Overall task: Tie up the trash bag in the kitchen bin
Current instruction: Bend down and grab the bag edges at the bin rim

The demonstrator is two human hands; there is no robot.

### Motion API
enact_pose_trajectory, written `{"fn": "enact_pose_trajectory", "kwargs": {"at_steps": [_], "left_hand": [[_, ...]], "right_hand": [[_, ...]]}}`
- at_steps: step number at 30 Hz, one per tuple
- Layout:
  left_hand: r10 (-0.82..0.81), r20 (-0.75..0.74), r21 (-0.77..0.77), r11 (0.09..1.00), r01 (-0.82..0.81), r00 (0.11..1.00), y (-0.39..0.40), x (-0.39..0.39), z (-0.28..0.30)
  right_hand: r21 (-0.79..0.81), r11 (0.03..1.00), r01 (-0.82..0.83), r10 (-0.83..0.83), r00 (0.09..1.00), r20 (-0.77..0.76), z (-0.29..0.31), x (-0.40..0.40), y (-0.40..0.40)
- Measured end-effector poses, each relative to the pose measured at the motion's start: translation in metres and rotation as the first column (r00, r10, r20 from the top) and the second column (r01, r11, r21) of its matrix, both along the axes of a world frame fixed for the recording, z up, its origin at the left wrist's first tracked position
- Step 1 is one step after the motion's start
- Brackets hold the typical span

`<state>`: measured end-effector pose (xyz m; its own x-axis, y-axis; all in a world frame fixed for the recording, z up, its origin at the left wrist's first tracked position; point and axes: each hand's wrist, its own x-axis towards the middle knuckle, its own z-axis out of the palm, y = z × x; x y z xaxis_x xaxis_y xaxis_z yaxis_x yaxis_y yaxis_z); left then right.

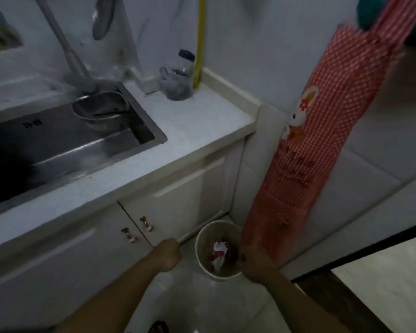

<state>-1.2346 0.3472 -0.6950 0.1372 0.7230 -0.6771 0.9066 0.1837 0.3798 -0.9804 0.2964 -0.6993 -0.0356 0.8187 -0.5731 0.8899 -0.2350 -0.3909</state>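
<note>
A small round white bin (202, 265) stands on the floor in the corner beside the sink cabinet. Its pale liner, the trash bag (228, 230), holds crumpled white and red rubbish (219, 252). My left hand (169, 254) is curled into a fist just left of the bin, a little apart from its rim, with nothing visible in it. My right hand (256, 263) is at the bin's right rim with its fingers curled over the edge. Blur hides whether it grips the bag.
The cabinet doors with two small knobs (139, 228) are close on the left, under a counter (190, 126) with a steel sink (65, 143). A red checked fabric holder (305, 150) hangs on the wall right above the bin. Pale floor tiles (202, 306) lie in front.
</note>
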Motion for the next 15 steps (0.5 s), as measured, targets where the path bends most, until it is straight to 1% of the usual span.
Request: {"fn": "enact_pose_trajectory", "kwargs": {"at_steps": [2,3,5,7,8,10,13,14,15], "left_hand": [[0.017,0.002,0.022,1.000,-0.017,1.000,0.004,0.006,-0.051],[0.054,0.020,0.033,0.998,-0.055,0.998,0.005,0.009,-0.074],[0.130,0.068,0.051,0.990,-0.133,0.989,0.007,0.014,-0.115],[0.152,0.072,0.045,0.987,-0.155,0.986,0.010,0.020,-0.150],[0.164,0.073,0.066,0.983,-0.169,0.984,0.013,0.023,-0.168],[0.237,0.085,0.128,0.961,-0.246,0.968,0.016,0.032,-0.198],[0.327,0.057,0.206,0.921,-0.331,0.943,0.017,0.047,-0.229],[0.351,0.056,0.221,0.909,-0.354,0.935,0.018,0.053,-0.238],[0.391,0.063,0.223,0.891,-0.395,0.918,0.018,0.059,-0.246]], "right_hand": [[-0.011,0.999,-0.031,0.032,0.999,0.041,-0.045,-0.001,0.001],[-0.013,0.999,-0.033,0.033,0.998,0.046,-0.068,-0.002,0.000],[-0.035,0.998,0.048,-0.048,0.999,-0.001,-0.111,-0.001,-0.002],[-0.068,0.989,0.133,-0.136,0.989,-0.050,-0.152,0.005,-0.005],[-0.091,0.978,0.186,-0.193,0.979,-0.070,-0.171,0.010,-0.006],[-0.144,0.930,0.339,-0.356,0.927,-0.117,-0.205,0.017,-0.009],[-0.180,0.790,0.587,-0.613,0.770,-0.179,-0.244,0.024,-0.006],[-0.155,0.767,0.623,-0.642,0.742,-0.195,-0.255,0.025,-0.005],[-0.118,0.769,0.629,-0.639,0.742,-0.204,-0.264,0.027,-0.002]]}}
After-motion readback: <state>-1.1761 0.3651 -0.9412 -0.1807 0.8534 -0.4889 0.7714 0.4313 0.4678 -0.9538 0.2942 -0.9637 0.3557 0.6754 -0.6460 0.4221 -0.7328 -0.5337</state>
